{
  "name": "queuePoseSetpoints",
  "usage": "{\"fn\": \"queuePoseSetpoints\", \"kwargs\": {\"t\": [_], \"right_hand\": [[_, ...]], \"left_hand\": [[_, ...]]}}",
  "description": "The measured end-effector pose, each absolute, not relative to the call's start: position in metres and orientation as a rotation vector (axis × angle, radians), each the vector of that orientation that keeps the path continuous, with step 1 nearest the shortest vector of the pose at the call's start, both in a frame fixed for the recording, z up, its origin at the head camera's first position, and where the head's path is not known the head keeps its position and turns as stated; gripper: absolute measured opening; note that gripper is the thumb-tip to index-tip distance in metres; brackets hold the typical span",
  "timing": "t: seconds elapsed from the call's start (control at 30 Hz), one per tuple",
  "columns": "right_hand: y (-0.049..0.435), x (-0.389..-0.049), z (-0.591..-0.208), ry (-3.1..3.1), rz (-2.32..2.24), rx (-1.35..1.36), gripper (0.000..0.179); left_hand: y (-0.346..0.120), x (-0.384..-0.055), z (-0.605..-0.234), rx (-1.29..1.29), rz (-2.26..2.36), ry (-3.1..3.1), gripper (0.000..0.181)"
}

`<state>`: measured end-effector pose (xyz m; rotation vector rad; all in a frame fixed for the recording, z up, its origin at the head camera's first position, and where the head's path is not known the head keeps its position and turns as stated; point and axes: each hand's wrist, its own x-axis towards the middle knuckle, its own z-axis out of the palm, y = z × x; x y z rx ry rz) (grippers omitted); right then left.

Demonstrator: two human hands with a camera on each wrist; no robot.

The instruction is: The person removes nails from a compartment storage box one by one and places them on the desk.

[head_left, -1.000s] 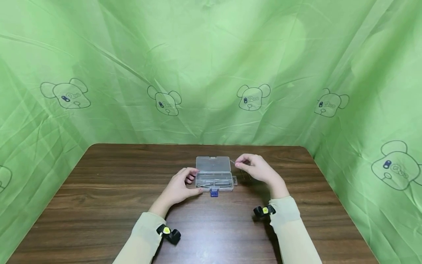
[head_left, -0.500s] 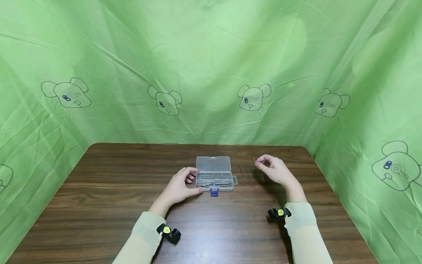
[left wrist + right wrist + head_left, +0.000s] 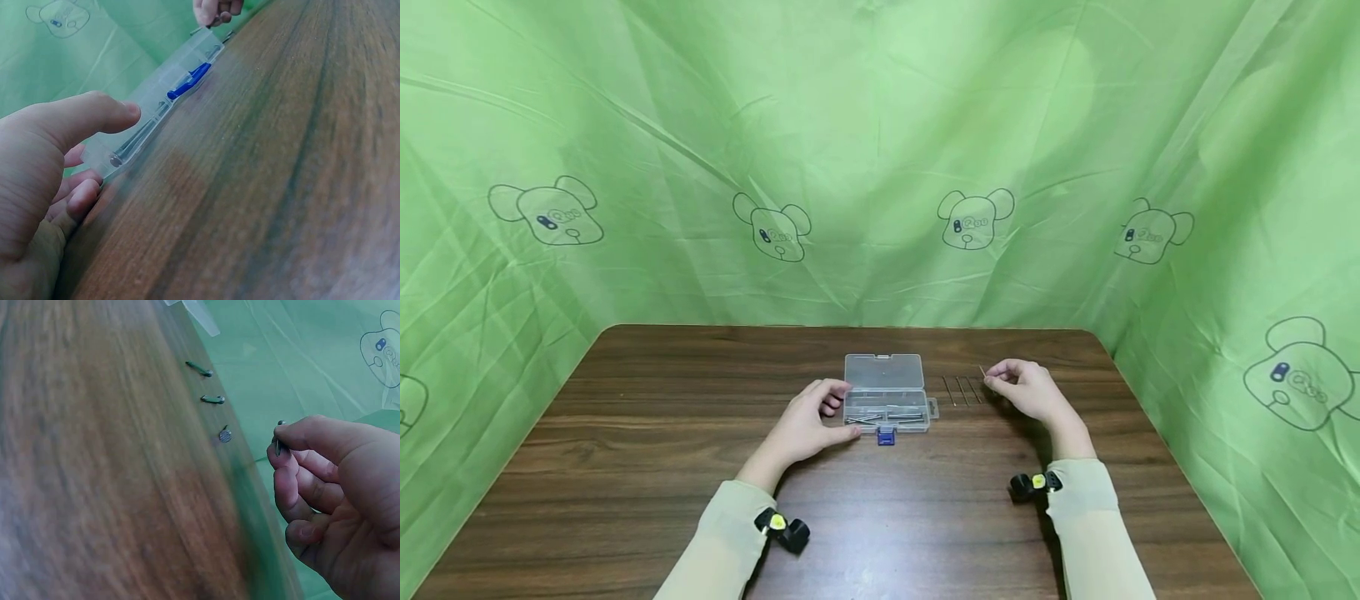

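A clear plastic box (image 3: 883, 372) lies on the table with its lid folded back. Several nails (image 3: 906, 417) rest in its front compartments, and a blue latch (image 3: 887, 437) hangs at the front. My left hand (image 3: 803, 423) holds the box's left end between thumb and fingers. Right of the box, three nails (image 3: 963, 391) lie side by side, slightly slanted. Just beyond them my right hand (image 3: 1030, 390) pinches another nail (image 3: 279, 445) between thumb and forefinger. The right wrist view shows the flat heads of the lying nails, one of them (image 3: 225, 435) nearest my fingers.
The brown wooden table (image 3: 880, 517) reaches back to a green cloth (image 3: 872, 167) printed with bear heads. A hanging tab (image 3: 933, 408) sticks out from the box's right side, close to the row of nails.
My right hand has moved right from beside the lid, carrying a nail past the row, then lowered slightly. The row of nails came into full view. My left hand stays on the box.
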<state>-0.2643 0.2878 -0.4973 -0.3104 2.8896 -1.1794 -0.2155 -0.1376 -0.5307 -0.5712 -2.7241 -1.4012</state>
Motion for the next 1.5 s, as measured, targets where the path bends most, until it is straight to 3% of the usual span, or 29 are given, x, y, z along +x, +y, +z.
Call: {"fn": "queuePoseSetpoints", "kwargs": {"t": [1.5], "right_hand": [[0.293,-0.266,-0.520,2.943,-1.125,-0.357,0.012]], "left_hand": [[-0.139,-0.217,-0.533,-0.571,-1.404,-2.727,0.069]]}}
